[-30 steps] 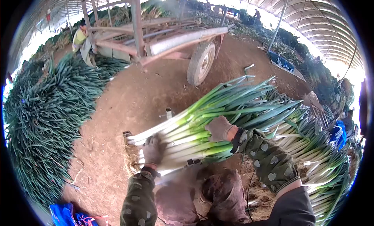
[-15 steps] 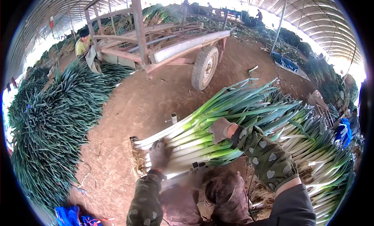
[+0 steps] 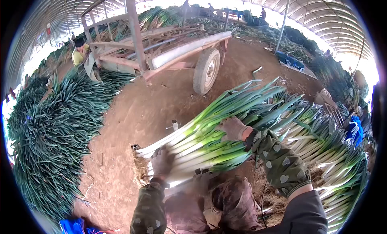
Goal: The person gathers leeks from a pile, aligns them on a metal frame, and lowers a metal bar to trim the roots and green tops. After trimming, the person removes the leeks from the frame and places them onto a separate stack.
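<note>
A bundle of long green onions (image 3: 197, 143) lies slantwise before me, white stalks and roots to the left, green leaves to the upper right. My left hand (image 3: 162, 161), in a greyish glove, rests on the white stalks close to the root end, slightly blurred, with its fingers stretched out. Over on the leaf part, my gloved right hand (image 3: 233, 129) lies across the greens with its fingers extended. Beneath the bundle, parts of a metal frame (image 3: 175, 125) stick out. Its middle is hidden by the onions.
More green onions (image 3: 322, 153) lie in a row at right. A large leafy heap (image 3: 52, 141) stands left, with a person (image 3: 82, 52) behind it. A wheeled cart (image 3: 177, 52) is ahead. Blue material (image 3: 72, 226) lies at lower left. Several people are far back.
My right hand has gone from a closed fist to extended fingers on the leaves and moved slightly up. My left hand remains on the stalks. The view has shifted a little.
</note>
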A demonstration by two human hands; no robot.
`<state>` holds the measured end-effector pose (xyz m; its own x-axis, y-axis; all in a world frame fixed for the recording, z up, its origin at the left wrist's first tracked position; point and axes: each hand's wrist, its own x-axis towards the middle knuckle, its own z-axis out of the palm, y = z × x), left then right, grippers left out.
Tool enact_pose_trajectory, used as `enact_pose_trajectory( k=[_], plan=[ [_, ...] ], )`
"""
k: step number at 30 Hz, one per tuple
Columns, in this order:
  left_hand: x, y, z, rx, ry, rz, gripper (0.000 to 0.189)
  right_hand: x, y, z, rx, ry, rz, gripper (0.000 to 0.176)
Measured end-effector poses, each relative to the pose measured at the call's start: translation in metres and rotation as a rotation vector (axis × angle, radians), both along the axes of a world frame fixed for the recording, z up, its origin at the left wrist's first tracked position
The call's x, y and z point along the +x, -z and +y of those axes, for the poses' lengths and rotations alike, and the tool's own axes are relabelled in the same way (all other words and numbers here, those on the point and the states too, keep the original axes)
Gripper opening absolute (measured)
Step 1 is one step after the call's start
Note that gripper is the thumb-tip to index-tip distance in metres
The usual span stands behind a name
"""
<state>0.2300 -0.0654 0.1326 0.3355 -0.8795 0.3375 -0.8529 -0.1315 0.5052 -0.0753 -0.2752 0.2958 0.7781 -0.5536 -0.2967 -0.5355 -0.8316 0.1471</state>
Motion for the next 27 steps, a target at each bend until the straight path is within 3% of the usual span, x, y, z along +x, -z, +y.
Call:
enact_pose_trajectory(
  k=[4, 5, 9, 12, 13, 16, 18, 21, 24, 27],
  plan=[
    [0.0, -0.004, -0.003, 0.071, 0.001, 0.07, 0.054, -0.014, 0.039, 0.0, -0.038, 0.051, -0.14, 0.065],
    [0.0, -0.004, -0.002, 0.083, 0.008, 0.02, 0.059, -0.016, 0.043, 0.003, -0.178, -0.053, -0.262, 0.063],
    [0.0, 0.001, -0.005, 0.1, 0.009, -0.08, 0.057, -0.001, 0.026, 0.013, -0.083, 0.074, -0.004, 0.062],
    [0.002, 0.004, -0.002, 0.079, 0.011, -0.12, 0.053, -0.006, -0.007, 0.05, -0.11, -0.06, -0.12, 0.062],
    [-0.001, 0.0, 0.0, 0.089, 0.01, -0.122, 0.052, -0.017, -0.002, 0.06, -0.176, -0.153, -0.354, 0.058],
    [-0.002, 0.003, -0.004, -0.01, 0.019, -0.166, 0.055, -0.049, -0.027, 0.123, -0.117, -0.157, -0.38, 0.057],
    [-0.001, 0.003, -0.002, -0.062, 0.024, -0.185, 0.056, -0.088, 0.018, 0.143, 0.045, -0.083, -0.611, 0.055],
    [-0.004, -0.002, 0.0, -0.072, 0.025, -0.171, 0.054, -0.128, 0.054, 0.165, -0.326, 0.118, -0.88, 0.055],
    [-0.005, 0.001, -0.004, -0.083, 0.009, -0.152, 0.051, -0.132, 0.066, 0.164, -0.531, 0.201, -0.927, 0.059],
    [-0.003, 0.004, -0.004, -0.091, 0.01, -0.131, 0.05, -0.114, 0.074, 0.127, -0.536, 0.215, -0.903, 0.073]
  ],
)
